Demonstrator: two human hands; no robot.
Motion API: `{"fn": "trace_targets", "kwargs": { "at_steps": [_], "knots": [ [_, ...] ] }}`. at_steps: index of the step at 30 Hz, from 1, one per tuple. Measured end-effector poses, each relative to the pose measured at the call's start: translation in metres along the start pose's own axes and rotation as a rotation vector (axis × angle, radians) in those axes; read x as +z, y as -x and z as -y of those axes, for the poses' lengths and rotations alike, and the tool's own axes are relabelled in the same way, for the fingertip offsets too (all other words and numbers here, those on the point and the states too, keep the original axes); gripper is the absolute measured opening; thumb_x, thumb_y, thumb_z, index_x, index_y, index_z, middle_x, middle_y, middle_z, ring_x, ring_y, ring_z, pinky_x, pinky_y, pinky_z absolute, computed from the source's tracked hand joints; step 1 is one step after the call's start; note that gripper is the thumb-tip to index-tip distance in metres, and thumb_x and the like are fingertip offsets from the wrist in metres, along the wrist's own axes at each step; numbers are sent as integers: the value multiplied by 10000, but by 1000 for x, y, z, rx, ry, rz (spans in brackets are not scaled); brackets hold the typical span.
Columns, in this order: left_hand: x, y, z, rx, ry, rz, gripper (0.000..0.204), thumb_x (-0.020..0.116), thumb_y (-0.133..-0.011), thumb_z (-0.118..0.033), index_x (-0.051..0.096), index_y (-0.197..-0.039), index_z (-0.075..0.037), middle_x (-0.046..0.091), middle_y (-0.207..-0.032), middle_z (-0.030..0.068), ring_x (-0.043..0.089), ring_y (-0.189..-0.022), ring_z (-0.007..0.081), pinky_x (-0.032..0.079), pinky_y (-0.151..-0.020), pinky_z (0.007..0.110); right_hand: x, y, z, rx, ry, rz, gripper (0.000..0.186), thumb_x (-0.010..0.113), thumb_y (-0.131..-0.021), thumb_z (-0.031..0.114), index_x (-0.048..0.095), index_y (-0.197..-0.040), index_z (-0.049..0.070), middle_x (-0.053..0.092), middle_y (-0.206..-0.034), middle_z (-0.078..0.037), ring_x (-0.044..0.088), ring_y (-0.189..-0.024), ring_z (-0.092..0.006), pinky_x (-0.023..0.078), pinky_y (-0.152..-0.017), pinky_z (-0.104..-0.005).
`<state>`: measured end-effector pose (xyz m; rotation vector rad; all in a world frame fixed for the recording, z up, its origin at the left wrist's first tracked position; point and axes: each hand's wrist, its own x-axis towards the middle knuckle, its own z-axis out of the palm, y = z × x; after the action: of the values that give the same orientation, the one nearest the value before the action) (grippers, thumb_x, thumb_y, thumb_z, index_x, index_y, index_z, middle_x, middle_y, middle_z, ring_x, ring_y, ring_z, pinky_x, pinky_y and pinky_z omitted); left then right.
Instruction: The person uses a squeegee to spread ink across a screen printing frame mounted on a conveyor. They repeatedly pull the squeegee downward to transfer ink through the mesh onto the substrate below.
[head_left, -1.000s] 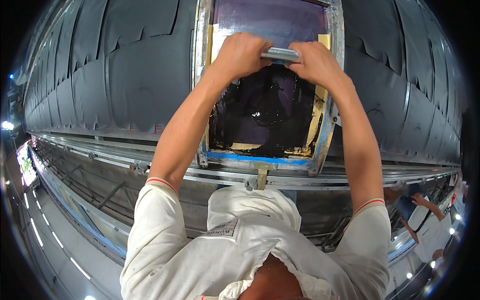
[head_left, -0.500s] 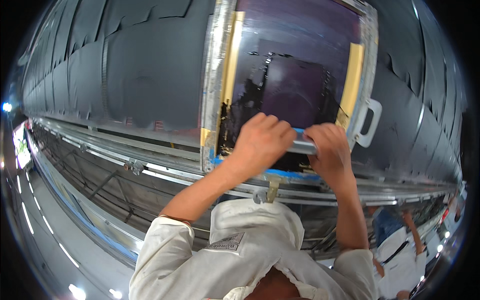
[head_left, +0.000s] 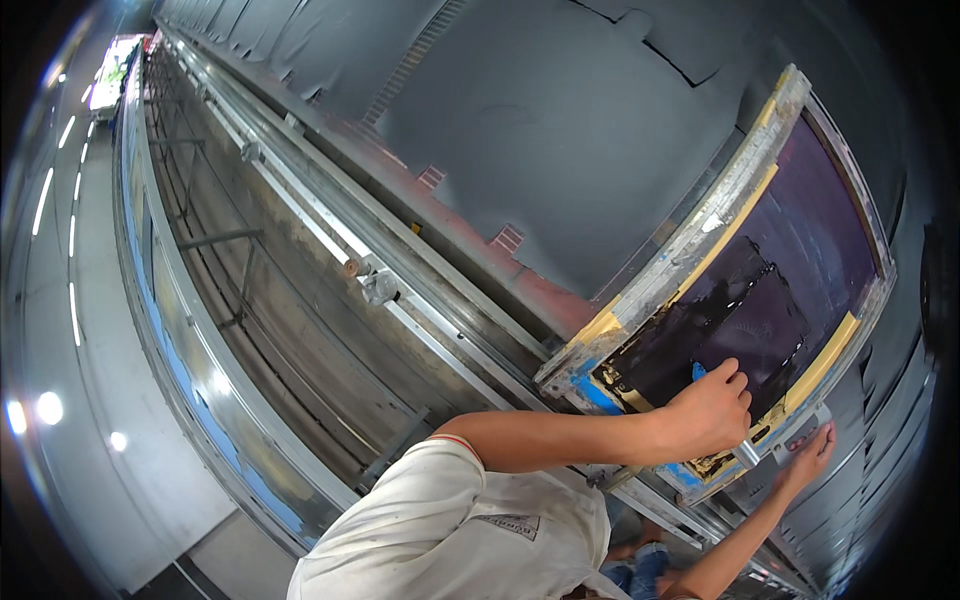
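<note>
A screen-printing frame (head_left: 680,265) with a dark purple mesh (head_left: 815,210) lies tilted across the right of the view. Black ink (head_left: 690,320) coats the lower part of the mesh, in broken streaks. Over its near end, my left hand (head_left: 712,408) is closed around a squeegee; the metal end of this squeegee (head_left: 746,455) and a blue tip stick out on either side of the fist. My right hand (head_left: 812,458) has its fingers curled around the pale handle (head_left: 800,434) on the frame's right side.
Dark fabric pieces (head_left: 540,150) cover the long table beyond the frame. Metal rails (head_left: 310,215) with a clamp (head_left: 378,288) run along the table's near edge. Another long table edge (head_left: 190,380) stands to the left across a gap. Part of another person's legs (head_left: 645,570) shows at the bottom.
The view has swung left, so the frame now sits at the right, turned. My right hand has left the squeegee and taken the frame's side handle; my left hand keeps the squeegee.
</note>
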<state>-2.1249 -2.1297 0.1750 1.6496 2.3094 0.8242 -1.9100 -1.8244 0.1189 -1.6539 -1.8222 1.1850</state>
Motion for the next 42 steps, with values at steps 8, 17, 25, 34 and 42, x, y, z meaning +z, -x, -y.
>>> {"fn": "trace_targets", "kwargs": {
  "at_steps": [8,17,25,34,42],
  "knots": [
    [-2,0,6,-14,5,-15,80,712,-765,-164,726,-791,-89,643,-794,51,604,-866,238,423,-834,386,24,-6,23,58,-104,140,284,492,-1102,321,576,-1263,103,477,-711,34,415,-553,-50,331,-462,-225],
    [4,24,22,76,502,-393,144,697,-756,-177,679,-879,-105,570,-862,50,560,-869,230,426,-814,376,29,-2,26,111,-20,-60,269,582,-1047,419,641,-1194,201,433,-679,96,347,-523,-4,234,-468,-202],
    [4,34,24,-16,728,-369,101,677,-737,-169,680,-673,-92,626,-894,68,569,-979,254,430,-933,403,27,-3,30,34,194,-189,234,634,-1027,455,655,-1050,223,368,-618,120,293,-484,3,194,-441,-217],
    [6,37,20,-76,886,-268,115,682,-723,-169,695,-667,-69,638,-930,78,570,-1052,271,435,-994,419,17,-6,24,15,248,-202,257,651,-1022,468,668,-998,213,319,-554,120,253,-434,0,172,-405,-228],
    [8,37,19,-94,901,-242,114,682,-739,-167,707,-703,-63,656,-973,93,575,-1127,276,409,-1071,422,30,0,31,32,281,-241,256,626,-1032,474,628,-986,221,288,-552,130,239,-446,6,159,-419,-221]
  ]
}}
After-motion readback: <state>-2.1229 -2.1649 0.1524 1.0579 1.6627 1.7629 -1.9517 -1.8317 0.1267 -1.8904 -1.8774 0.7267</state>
